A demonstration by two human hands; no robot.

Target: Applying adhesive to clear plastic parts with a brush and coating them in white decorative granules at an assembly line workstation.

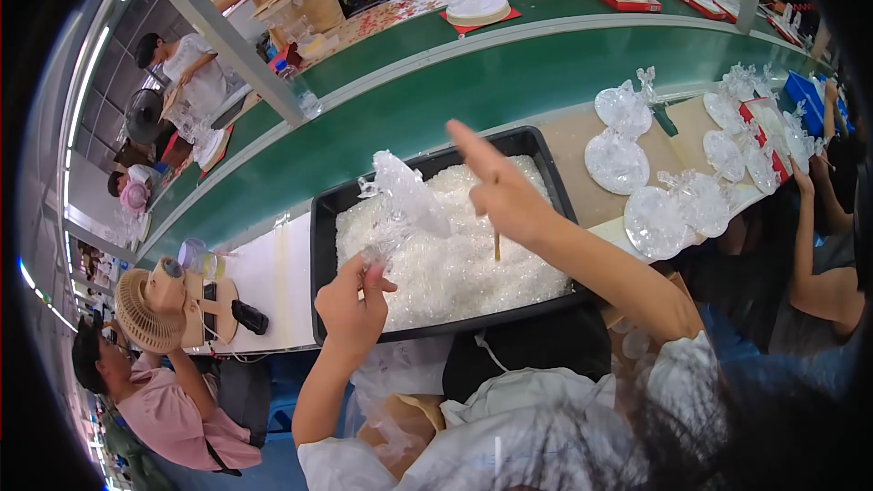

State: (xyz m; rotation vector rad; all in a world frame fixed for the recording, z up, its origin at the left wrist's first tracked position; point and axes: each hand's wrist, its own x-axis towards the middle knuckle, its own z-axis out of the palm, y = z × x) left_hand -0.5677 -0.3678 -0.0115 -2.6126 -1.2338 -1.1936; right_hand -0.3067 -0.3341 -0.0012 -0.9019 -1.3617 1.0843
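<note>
My left hand [353, 298] is closed in a pinch on the clear end of a transparent ornament [409, 195]. The ornament's white, glittery round part tilts up over a black tray [321, 277] of sparkling clear-white granules [436, 277]. Above the tray's right half is my right hand [505, 186], its index finger stretched out and its other fingers curled. A thin brown stick [497, 246] points down from under that hand, seemingly held in the curled fingers; its upper part is hidden.
Several clear ornaments on glittery round bases [617, 162] stand to the right, near a co-worker's hand [802, 180]. A green conveyor belt [382, 114] runs beyond the tray. At left are a beige fan [150, 309] and a clear tub [193, 256]. Other people work around.
</note>
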